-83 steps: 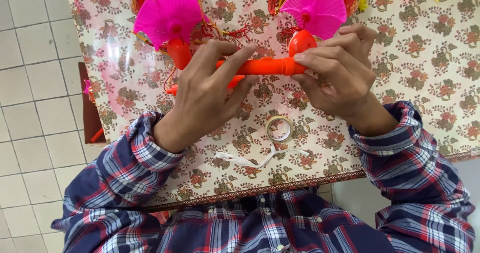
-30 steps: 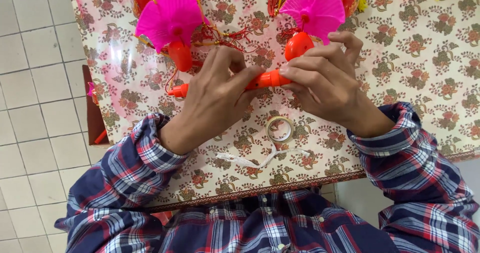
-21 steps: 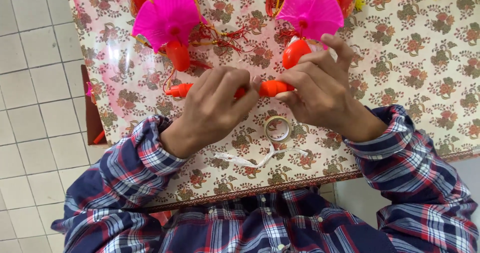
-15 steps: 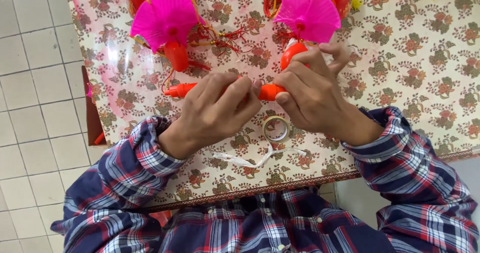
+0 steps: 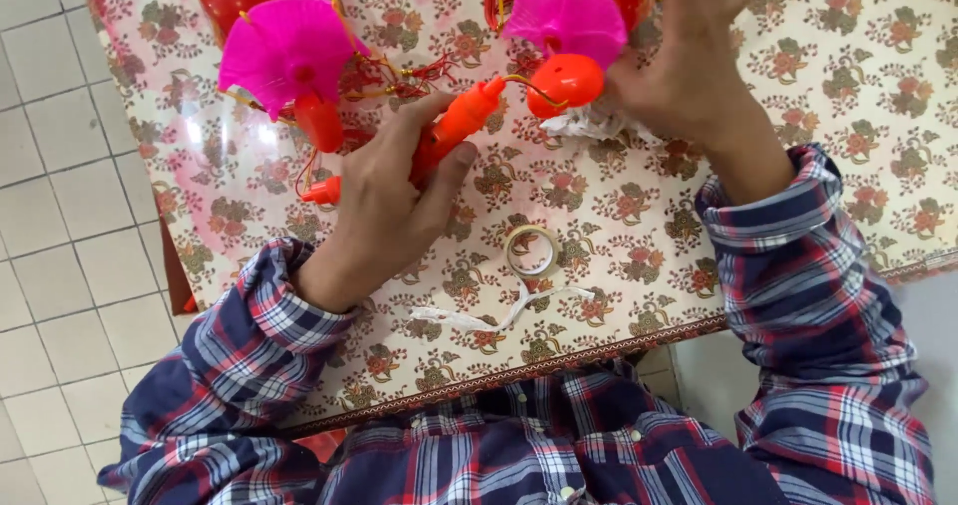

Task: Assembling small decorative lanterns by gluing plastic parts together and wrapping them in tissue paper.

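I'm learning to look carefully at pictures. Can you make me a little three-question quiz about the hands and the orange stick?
1. True or false: the left hand holds the orange stick.
2. Which lies nearest the table's front edge? A) the tape roll B) the pink paper fan C) the orange ball
3. Fill in: the right hand is open, its fingers spread beside the pink fan and the ______ paper.

Key
1. True: its fingers wrap the stick.
2. A
3. crumpled white
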